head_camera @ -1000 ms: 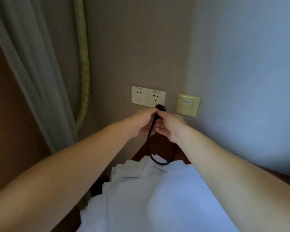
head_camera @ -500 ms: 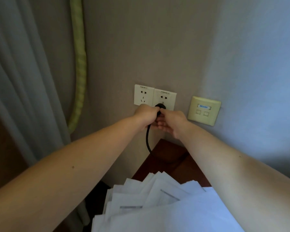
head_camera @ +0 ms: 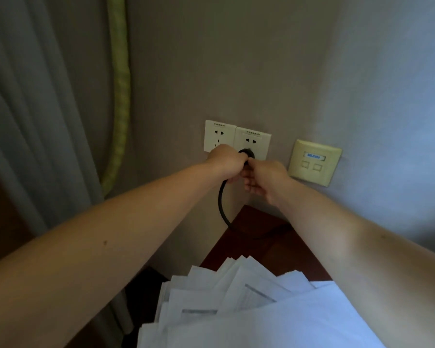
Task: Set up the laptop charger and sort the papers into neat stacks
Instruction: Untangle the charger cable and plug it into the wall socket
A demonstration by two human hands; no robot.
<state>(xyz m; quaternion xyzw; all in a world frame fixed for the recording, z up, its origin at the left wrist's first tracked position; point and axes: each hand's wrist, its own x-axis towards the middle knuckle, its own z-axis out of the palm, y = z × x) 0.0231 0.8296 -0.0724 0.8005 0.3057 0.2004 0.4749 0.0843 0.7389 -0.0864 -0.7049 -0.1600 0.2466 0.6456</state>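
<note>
Against the grey wall [head_camera: 211, 59], the left hand [head_camera: 225, 163] is curling its fingers [head_camera: 237, 163] round the black plug [head_camera: 246, 154], which is pointing straight into the right-hand socket [head_camera: 254, 143]. The right hand [head_camera: 264, 177] is touching alongside, its grip unclear.

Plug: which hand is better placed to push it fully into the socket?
Probably the left. The left hand is curled round the plug at the right socket, with the cable hanging from its grip. The right hand only reaches the plug's edge; its grip is unclear.
</note>
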